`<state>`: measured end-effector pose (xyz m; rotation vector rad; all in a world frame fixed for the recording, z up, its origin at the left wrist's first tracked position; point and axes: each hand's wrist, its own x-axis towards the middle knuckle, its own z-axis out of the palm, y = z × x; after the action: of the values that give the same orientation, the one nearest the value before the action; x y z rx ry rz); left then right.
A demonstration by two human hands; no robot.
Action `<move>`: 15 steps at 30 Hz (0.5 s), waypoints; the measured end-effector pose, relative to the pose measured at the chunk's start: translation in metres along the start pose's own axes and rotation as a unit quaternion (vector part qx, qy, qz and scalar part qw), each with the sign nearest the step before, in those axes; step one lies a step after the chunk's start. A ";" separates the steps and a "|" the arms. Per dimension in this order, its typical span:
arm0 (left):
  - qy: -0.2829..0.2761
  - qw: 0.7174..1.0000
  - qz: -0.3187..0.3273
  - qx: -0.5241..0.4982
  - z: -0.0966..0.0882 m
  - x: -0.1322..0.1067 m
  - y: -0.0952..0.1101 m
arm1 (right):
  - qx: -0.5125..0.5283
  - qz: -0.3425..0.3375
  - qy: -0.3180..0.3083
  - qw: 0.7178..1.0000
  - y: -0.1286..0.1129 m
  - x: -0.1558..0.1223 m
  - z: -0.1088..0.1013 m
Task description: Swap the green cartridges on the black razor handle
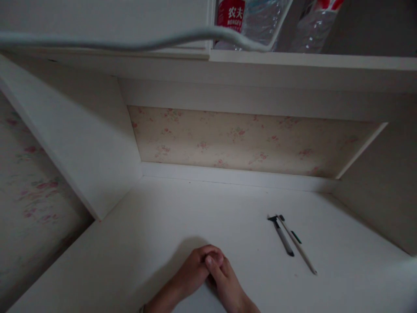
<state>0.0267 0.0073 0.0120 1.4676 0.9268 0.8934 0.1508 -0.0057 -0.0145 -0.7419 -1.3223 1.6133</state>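
My left hand [194, 266] and my right hand [224, 278] are clasped together just over the white desktop [156, 217], near the bottom middle of the head view. Their fingers are folded around each other, and the right thumb lies on top. No object shows in either hand, though the palms are hidden. Off to the right of the hands lies a grey tool with a black T-shaped head [283, 238], perhaps a razor. Beside it is a thin white pen-like stick [301, 250] with a dark green strip, its upper end touching or nearly touching the tool's head.
White side panels [94, 143] flank the desk. A floral backboard [208, 139] runs behind it. Overhead, a shelf [312, 61] carries plastic bottles [260, 19] with red labels. A pale cable or rod [130, 42] crosses in front of the shelf.
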 end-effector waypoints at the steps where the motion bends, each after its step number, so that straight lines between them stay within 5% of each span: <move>1: 0.000 1.000 -0.002 0.000 0.000 0.000 0.000 | -0.004 -0.001 -0.001 1.000 0.000 0.000 0.000; 15: 0.001 1.000 -0.007 0.007 0.001 0.000 0.006 | -0.037 -0.002 0.008 0.999 -0.006 0.000 0.000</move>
<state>0.0276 0.0062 0.0175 1.4704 0.9454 0.8805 0.1519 -0.0053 -0.0089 -0.7957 -1.3781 1.5595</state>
